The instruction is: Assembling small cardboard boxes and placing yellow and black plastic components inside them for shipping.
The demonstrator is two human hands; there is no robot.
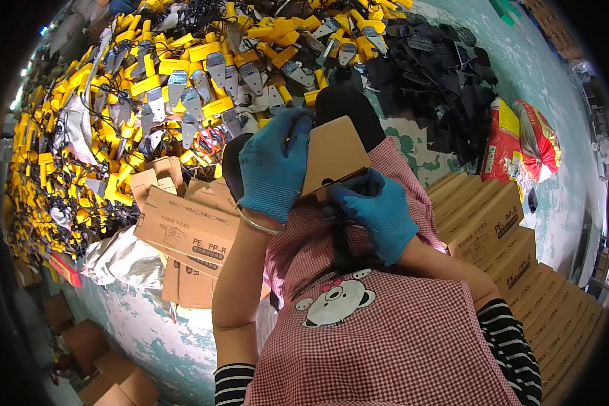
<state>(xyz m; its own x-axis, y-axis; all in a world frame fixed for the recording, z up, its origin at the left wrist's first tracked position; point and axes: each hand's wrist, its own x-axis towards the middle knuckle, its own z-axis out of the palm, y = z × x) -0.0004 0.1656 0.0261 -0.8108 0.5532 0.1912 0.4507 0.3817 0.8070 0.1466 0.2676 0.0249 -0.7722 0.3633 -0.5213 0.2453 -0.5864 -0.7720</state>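
Note:
A small plain brown cardboard box (336, 153) is held over my lap, tilted, with a dark gap along its lower edge. My left hand (275, 162), in a blue work glove, grips the box's left side with its fingers closed. At the lower right edge my right hand (377, 211), gloved the same way, has its fingers bent and pinched on the box's flap. The box and glove partly hide the right fingertips. Whatever lies inside the box does not show.
Ahead and left spreads a heap of yellow-handled tools (176, 84) with metal plates and black cords. Black flat pieces (440, 74) lie at far right, near a red-and-yellow sack (504, 139). Printed cartons (484, 216) line my right; flattened cartons (186, 223) lie left.

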